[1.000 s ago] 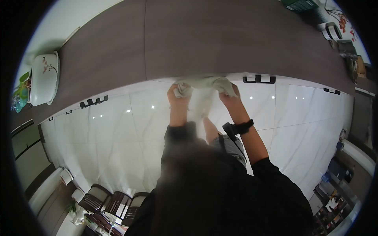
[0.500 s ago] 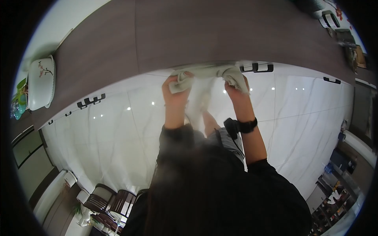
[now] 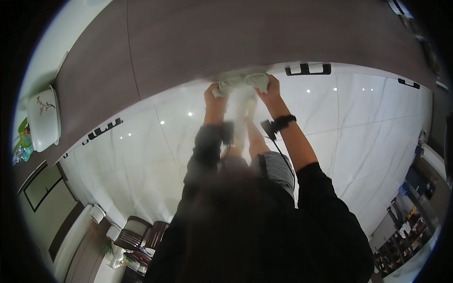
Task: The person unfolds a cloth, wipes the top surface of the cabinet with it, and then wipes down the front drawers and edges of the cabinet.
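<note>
At twelve o'clock, the pale cloth [image 3: 234, 84] lies along the brown countertop's [image 3: 264, 35] front edge. The left hand [image 3: 215, 98] curls closed around its left end; the right hand [image 3: 270, 91] pinches its bunched right end, fingers bent.

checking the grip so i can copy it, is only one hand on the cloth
No, the left hand and the right hand each grip the cloth.
</note>
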`<move>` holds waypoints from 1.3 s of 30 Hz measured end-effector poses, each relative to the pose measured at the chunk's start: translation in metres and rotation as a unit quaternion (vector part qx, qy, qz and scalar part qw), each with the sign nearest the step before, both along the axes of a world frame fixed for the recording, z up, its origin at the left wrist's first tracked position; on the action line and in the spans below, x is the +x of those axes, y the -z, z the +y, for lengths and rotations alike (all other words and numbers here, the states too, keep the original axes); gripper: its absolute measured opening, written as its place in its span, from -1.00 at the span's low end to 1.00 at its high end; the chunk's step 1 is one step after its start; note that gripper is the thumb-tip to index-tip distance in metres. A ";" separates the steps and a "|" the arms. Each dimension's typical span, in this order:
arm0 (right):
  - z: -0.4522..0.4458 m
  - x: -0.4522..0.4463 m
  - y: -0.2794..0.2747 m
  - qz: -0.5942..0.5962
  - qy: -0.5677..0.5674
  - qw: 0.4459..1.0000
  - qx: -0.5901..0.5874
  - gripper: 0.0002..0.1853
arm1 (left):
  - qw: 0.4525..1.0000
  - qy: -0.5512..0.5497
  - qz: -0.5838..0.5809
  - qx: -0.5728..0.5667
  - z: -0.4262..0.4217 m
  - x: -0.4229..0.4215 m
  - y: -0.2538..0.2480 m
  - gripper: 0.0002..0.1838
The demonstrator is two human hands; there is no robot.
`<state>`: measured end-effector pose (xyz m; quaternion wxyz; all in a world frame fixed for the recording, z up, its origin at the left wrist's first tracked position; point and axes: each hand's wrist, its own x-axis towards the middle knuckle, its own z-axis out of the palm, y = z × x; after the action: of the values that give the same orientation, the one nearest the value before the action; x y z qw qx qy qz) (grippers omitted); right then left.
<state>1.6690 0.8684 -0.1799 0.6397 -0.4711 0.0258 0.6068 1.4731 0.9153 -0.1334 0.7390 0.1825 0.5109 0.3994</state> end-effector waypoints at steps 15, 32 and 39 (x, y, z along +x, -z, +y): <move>-0.027 0.000 -0.286 -0.153 0.108 0.977 0.103 -0.69 | 0.983 -0.018 -0.124 0.131 -0.023 0.026 -0.208 -0.76; 0.031 -0.179 -0.322 -0.062 -0.217 0.970 0.090 -0.74 | 0.877 -0.317 -0.353 0.074 0.012 -0.213 -0.261 -0.71; 0.029 -0.191 -0.302 -0.223 -0.232 0.942 0.094 -0.78 | 0.857 -0.276 -0.436 -0.003 0.023 -0.237 -0.222 -0.77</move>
<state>1.4779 0.8974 0.1217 0.5124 -0.5250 -0.2850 0.6169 1.2360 0.9387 0.0887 0.7461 -0.1606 0.1672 0.6242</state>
